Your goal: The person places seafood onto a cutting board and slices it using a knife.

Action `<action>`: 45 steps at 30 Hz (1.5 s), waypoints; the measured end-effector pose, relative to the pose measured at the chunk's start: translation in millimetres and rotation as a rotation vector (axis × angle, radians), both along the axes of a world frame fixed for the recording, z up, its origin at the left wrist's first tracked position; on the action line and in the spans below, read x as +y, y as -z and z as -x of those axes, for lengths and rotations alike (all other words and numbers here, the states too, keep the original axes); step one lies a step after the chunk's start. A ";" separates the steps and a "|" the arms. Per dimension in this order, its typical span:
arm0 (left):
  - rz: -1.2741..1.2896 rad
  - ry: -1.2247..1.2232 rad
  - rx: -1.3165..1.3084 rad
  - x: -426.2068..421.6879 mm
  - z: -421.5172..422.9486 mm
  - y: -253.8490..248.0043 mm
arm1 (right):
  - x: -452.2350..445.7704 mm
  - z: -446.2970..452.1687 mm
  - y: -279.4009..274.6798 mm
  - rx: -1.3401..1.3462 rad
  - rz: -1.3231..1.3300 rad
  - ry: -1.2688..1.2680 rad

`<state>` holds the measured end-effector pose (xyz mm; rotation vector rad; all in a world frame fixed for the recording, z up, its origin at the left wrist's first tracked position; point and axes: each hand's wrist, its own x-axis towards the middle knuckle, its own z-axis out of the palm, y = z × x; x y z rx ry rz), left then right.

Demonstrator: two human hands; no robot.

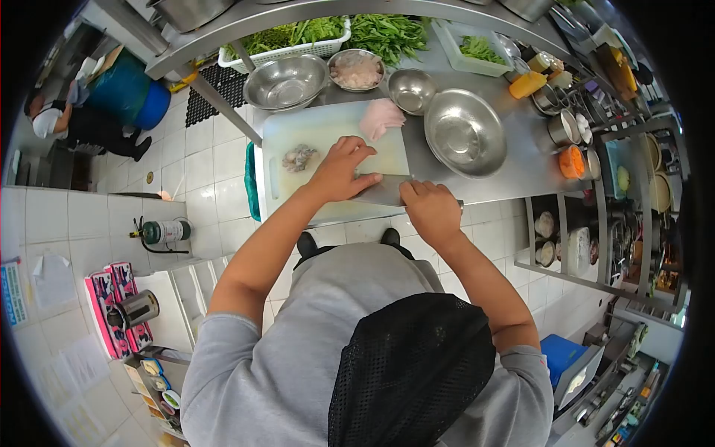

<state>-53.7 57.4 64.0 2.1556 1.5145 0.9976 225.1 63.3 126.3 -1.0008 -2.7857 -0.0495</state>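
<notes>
The right hand is clenched around the knife, its blade over the cutting board. The left hand has parted fingers, thumb beside the blade; pink meat lies beyond, greyish pieces to the left.

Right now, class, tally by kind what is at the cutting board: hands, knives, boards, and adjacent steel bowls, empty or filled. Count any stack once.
Hands: 2
Knife: 1
Cutting board: 1
Empty bowls: 3
Filled bowl: 1
Total: 8
</notes>
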 end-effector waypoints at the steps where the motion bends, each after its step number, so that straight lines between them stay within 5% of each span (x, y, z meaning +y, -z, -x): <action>1: 0.025 0.064 0.051 7.0 -2.8 7.7 | -3.0 -1.8 -3.5 0.007 -0.039 -0.011; 6: 0.074 0.046 0.204 25.8 21.2 49.2 | -22.5 -27.7 -23.3 -0.008 -0.047 0.029; 11: 0.137 0.038 0.065 37.7 45.0 52.4 | -39.7 -50.7 -38.7 0.275 0.393 0.419; 16: 0.053 0.467 0.165 20.6 2.4 31.3 | -43.9 -51.8 16.4 0.350 0.585 0.620; 19: 0.176 0.520 0.306 25.0 -23.2 40.6 | -43.5 -49.6 51.6 0.379 0.651 0.636; 25: 0.219 0.290 0.223 66.5 2.0 46.1 | -44.6 -43.7 59.4 0.167 0.712 0.634; 27: 0.470 0.216 0.067 65.1 16.8 37.7 | -45.1 -42.0 59.8 0.153 0.709 0.623; 31: 0.423 0.442 0.105 34.5 32.1 39.8 | -42.6 -41.6 58.9 0.148 0.670 0.553; 45: 0.208 -0.127 -0.009 -28.6 -14.3 48.5 | -26.9 5.6 30.2 0.022 0.718 0.435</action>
